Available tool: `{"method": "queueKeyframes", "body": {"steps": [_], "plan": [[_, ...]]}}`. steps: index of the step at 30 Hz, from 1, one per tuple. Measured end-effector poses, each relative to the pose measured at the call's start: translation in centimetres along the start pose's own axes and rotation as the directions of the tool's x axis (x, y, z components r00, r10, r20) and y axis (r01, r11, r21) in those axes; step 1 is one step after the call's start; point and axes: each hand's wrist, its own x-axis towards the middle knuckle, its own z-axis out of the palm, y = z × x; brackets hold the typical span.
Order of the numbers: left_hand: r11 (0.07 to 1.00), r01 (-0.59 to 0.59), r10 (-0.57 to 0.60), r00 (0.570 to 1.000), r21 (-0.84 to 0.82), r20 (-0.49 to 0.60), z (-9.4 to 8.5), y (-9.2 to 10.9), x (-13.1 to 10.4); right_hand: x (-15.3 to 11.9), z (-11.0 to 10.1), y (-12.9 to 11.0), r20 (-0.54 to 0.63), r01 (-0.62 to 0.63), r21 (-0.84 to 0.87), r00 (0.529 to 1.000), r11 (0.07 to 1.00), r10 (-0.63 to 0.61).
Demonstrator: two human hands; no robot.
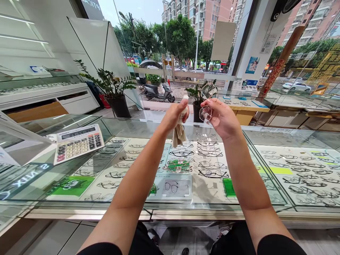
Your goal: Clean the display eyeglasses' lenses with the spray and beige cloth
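Note:
Both my arms stretch out over a glass display counter (170,207). My left hand (176,115) is closed on a beige cloth (179,136), which hangs below the fingers; a pale tip of it shows above the thumb. To its right, my right hand (221,117) pinches a pair of eyeglasses (205,113) between thumb and fingers. The glasses are held on end, one clear lens above the fingers and the other below. A gap separates the cloth from the lenses. Fingers hide the middle of the frame.
Under the glass lie rows of eyeglass frames (212,173) and a picture card (175,187). A calculator (79,143) rests on the counter at left. Beyond stand a potted plant (118,106), another counter (244,106) and a large window with a parked scooter (159,92) outside.

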Motion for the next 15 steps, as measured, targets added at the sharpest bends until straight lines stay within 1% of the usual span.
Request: {"method": "queueKeyframes", "body": {"steps": [2, 4, 5, 7, 8, 9, 10, 11, 12, 13, 15], "plan": [[0.993, 0.019, -0.006, 0.994, 0.114, -0.113, -1.7, -0.7, 0.3, 0.0, -0.2, -0.1, -0.002, 0.007, 0.012, 1.000, 1.000, -0.007], [0.971, 0.074, -0.016, 0.969, 0.229, -0.246, -3.5, -1.6, 0.5, 0.0, -0.3, -0.3, 0.000, 0.007, -0.001, 1.000, 1.000, -0.007], [0.952, 0.120, -0.026, 0.948, 0.283, -0.316, -4.4, -2.1, 0.4, 0.0, -0.4, -0.3, 0.000, 0.007, -0.013, 1.000, 1.000, -0.007], [0.876, 0.252, -0.044, 0.891, 0.412, -0.452, -6.1, -3.2, 0.2, 0.0, -0.4, -0.4, 0.000, 0.005, -0.035, 1.000, 0.999, -0.005], [0.816, 0.317, -0.040, 0.865, 0.483, -0.500, -6.8, -4.0, 0.1, 0.0, -0.5, -0.4, 0.000, 0.005, -0.043, 1.000, 0.999, -0.005], [0.747, 0.372, -0.033, 0.848, 0.551, -0.528, -7.4, -4.8, 0.0, 0.0, -0.5, -0.4, 0.002, 0.006, -0.050, 1.000, 0.999, -0.006], [0.678, 0.409, -0.031, 0.846, 0.611, -0.532, -7.9, -5.6, -0.1, 0.0, -0.5, -0.4, 0.005, 0.008, -0.056, 1.000, 0.998, -0.008], [0.610, 0.437, -0.053, 0.855, 0.661, -0.517, -8.2, -6.6, -0.1, 0.0, -0.5, -0.4, 0.007, 0.010, -0.063, 1.000, 0.998, -0.010], [0.555, 0.462, -0.104, 0.863, 0.691, -0.494, -8.4, -7.5, -0.2, 0.0, -0.5, -0.4, 0.010, 0.013, -0.069, 1.000, 0.998, -0.012], [0.520, 0.478, -0.180, 0.871, 0.708, -0.457, -8.5, -8.5, -0.3, 0.0, -0.4, -0.4, 0.012, 0.014, -0.072, 1.000, 0.997, -0.013], [0.503, 0.484, -0.318, 0.874, 0.716, -0.367, -8.1, -10.4, -0.4, -0.1, -0.4, -0.4, 0.016, 0.011, -0.067, 1.000, 0.998, -0.010]]}}
